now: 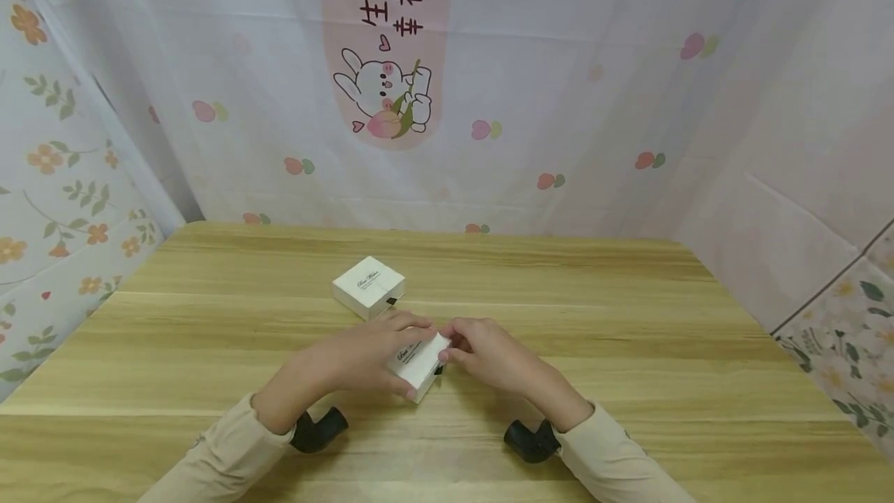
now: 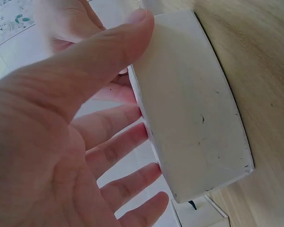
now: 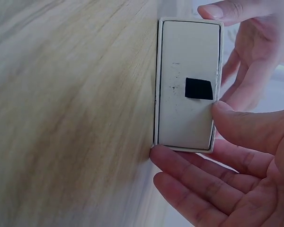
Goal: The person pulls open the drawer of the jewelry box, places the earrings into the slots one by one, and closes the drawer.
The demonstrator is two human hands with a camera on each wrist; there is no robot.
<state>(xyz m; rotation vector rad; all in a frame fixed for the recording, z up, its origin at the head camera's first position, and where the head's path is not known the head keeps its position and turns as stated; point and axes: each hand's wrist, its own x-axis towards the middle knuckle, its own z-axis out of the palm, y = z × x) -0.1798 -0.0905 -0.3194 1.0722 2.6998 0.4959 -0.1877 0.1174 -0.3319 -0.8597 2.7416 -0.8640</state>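
Observation:
A small white drawer-style box (image 1: pixel 427 367) with dark lettering lies on the table between both hands. My left hand (image 1: pixel 352 355) grips it from the left, thumb at the near corner and fingers over its top. At the far right corner, my right hand (image 1: pixel 492 355) holds the box, its thumb on the upper edge and fingers against the side. A black pull tab (image 3: pixel 199 89) sticks out of the drawer front (image 3: pixel 187 123), which sits flush inside the sleeve. The left hand covers part of the lettering.
A similar white box (image 1: pixel 369 286) with a black tab stands just behind, on the wooden table (image 1: pixel 594 309). Black curved pieces (image 1: pixel 320 431) show beneath both cuffs. Patterned cloth (image 1: pixel 559 84) hangs behind the table's far edge.

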